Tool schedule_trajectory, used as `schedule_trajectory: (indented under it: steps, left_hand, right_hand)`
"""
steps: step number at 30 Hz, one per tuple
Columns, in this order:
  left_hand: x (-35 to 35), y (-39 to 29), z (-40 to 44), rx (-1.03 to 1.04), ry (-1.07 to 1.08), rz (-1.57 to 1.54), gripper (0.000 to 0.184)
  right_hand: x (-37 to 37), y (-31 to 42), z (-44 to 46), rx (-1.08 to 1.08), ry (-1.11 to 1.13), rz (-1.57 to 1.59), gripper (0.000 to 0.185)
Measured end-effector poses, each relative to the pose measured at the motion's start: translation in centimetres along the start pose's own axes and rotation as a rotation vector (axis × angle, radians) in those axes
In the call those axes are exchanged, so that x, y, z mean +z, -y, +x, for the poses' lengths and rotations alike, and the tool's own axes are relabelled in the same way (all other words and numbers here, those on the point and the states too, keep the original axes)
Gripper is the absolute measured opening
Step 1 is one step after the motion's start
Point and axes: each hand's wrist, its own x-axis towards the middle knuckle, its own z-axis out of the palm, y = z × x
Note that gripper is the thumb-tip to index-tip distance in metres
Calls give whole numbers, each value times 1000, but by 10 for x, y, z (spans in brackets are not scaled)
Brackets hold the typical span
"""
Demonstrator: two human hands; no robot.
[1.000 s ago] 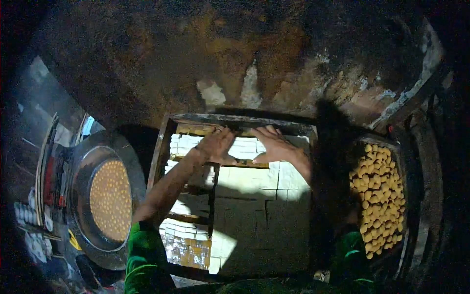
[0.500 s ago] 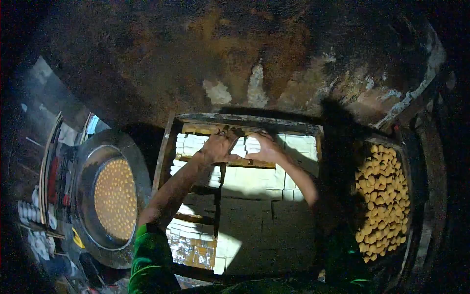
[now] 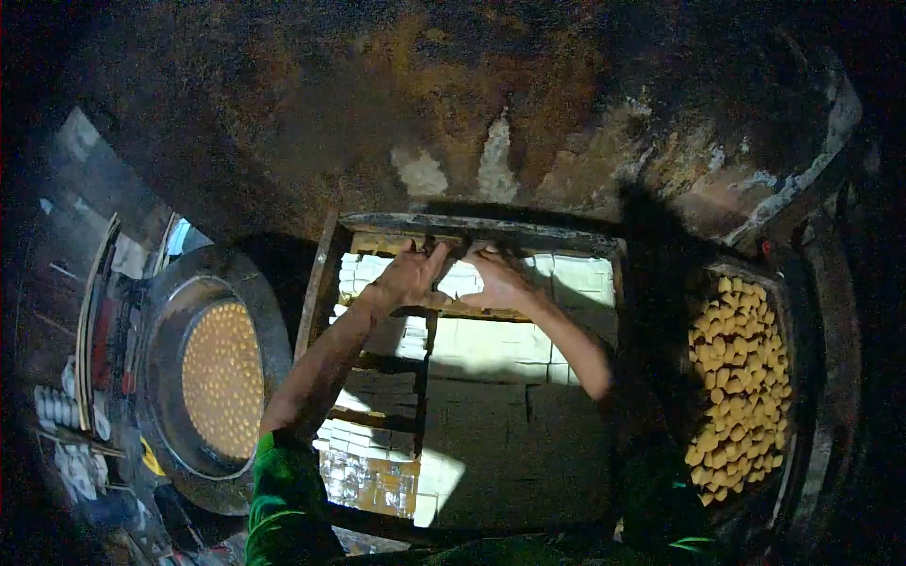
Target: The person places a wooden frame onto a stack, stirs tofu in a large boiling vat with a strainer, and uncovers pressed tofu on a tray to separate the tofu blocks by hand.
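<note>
A row of small white tofu pieces (image 3: 460,279) sits near the far edge of a wooden tray, pressed between my two hands. My left hand (image 3: 408,278) holds its left end, fingers pointing towards the far edge. My right hand (image 3: 494,282) curves around the right end, with its thumb on the near side. Cut tofu pieces (image 3: 363,275) lie left of my left hand. A large sheet of scored white tofu (image 3: 514,429) covers much of the tray on the near side. Some fingertips are in shadow.
A wok of bubbling liquid (image 3: 225,377) with many floating golden pieces stands on the left. Golden-brown fried pieces (image 3: 741,387) fill a container on the right. The tray's wooden frame (image 3: 319,283) rises around the tofu, and a stained dark wall (image 3: 453,104) stands behind.
My right hand has shifted slightly left, towards my left hand. The fingers of both hands have changed position around the tofu pieces between them.
</note>
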Motion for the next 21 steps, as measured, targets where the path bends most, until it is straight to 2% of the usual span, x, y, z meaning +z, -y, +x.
schedule_trajectory:
  steps: [1, 2, 3, 4, 6, 7, 9, 10, 12, 14, 17, 19, 21]
  left_hand:
    - [-2, -2, 2, -2, -1, 1, 107]
    - [-14, -11, 0, -76, 91, -12, 105]
    - [-23, -16, -2, -152, 182, -26, 104]
    - [-19, -12, -5, -158, 179, -27, 104]
    - [-2, -2, -5, 50, -125, 37, 102]
    - [3, 1, -3, 51, -126, 36, 102]
    - [5, -2, -1, -2, -85, 35, 102]
    - [6, -3, 1, 0, -84, 35, 102]
    - [-4, -11, -3, 22, -72, -59, 102]
    - [-9, -13, -3, 18, -30, -30, 101]
    - [-5, -15, 1, 48, -24, 15, 98]
    - [-12, -19, -3, 237, -249, 42, 92]
    - [-10, -21, -2, 249, -275, 122, 93]
  right_hand:
    - [-3, -4, -3, 55, 14, 85, 87]
    - [-6, -6, -4, 107, 29, 170, 82]
    - [5, -5, -7, 77, -166, 224, 75]
    - [5, -9, -6, 71, -164, 224, 75]
    - [-15, 0, -7, 182, 10, 311, 81]
    - [-12, 1, -6, 183, 11, 310, 81]
    - [-4, 2, -5, -22, -22, -134, 94]
    - [-5, -1, -8, -20, -22, -134, 94]
    - [-31, 11, -13, 123, 180, -30, 104]
    - [-55, 15, -19, 212, 227, -52, 108]
    - [-51, 4, -36, 186, 243, -120, 106]
    - [-28, -13, -40, 0, 123, -118, 103]
    - [-9, -25, -40, -15, 52, -211, 99]
